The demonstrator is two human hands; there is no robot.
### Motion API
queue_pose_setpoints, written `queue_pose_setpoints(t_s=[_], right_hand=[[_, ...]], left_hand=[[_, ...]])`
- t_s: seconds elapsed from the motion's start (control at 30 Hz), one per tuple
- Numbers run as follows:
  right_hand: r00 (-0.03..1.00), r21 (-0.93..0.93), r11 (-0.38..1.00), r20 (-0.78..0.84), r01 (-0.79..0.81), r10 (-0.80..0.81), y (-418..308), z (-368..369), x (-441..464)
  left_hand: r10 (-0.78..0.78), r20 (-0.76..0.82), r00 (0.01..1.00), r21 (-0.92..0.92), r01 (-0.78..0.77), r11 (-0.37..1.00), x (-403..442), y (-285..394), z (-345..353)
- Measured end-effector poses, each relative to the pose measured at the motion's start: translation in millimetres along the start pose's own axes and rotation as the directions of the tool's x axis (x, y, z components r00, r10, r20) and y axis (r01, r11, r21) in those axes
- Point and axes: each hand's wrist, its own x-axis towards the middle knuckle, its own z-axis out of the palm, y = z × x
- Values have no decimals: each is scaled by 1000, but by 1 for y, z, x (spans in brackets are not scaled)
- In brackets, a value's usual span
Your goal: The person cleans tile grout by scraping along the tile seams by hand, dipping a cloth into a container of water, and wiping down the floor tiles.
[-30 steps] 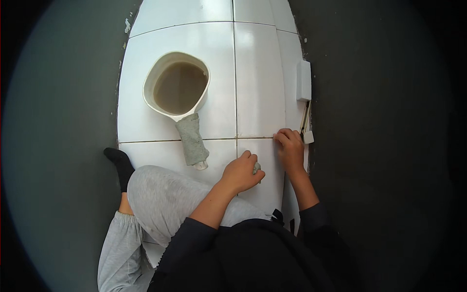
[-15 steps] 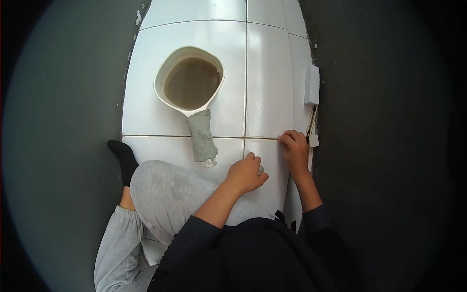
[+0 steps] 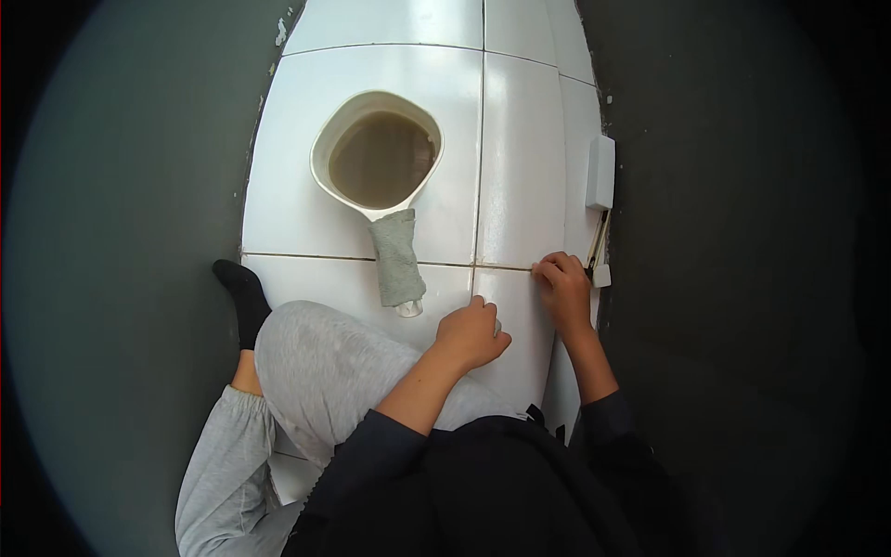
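our left hand (image 3: 471, 334) curls around a grey lump (image 3: 498, 327) over the white tiles (image 3: 513, 367); our right hand (image 3: 564, 292) bends at the tile joint (image 3: 507, 268) — whether it grips anything, we cannot tell. the line looks brownish — we cannot judge what is done or left.

White tiles (image 3: 520, 148), wrapped-handle dipper (image 3: 324, 153), white block (image 3: 600, 173)

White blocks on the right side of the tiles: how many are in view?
2: the larger white block sits higher up; the smaller white block is below it, beside the right hand. More could be hidden.
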Motion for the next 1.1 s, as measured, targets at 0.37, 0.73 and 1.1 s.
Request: queue_pose_setpoints(t_s=[0.37, 0.73, 1.1], right_hand=[[996, 67, 995, 43, 75, -78, -27, 22, 7], [946, 171, 984, -306, -53, 104, -1, 21, -47], [982, 110, 993, -185, 49, -27, -5, 41, -67]], left_hand=[[-81, -33, 996, -25, 80, 996, -5, -7, -1], [58, -551, 832, -318, -273, 908, 5, 0, -23], [337, -718, 609, 200, -282, 938, 129, 3, -88]])
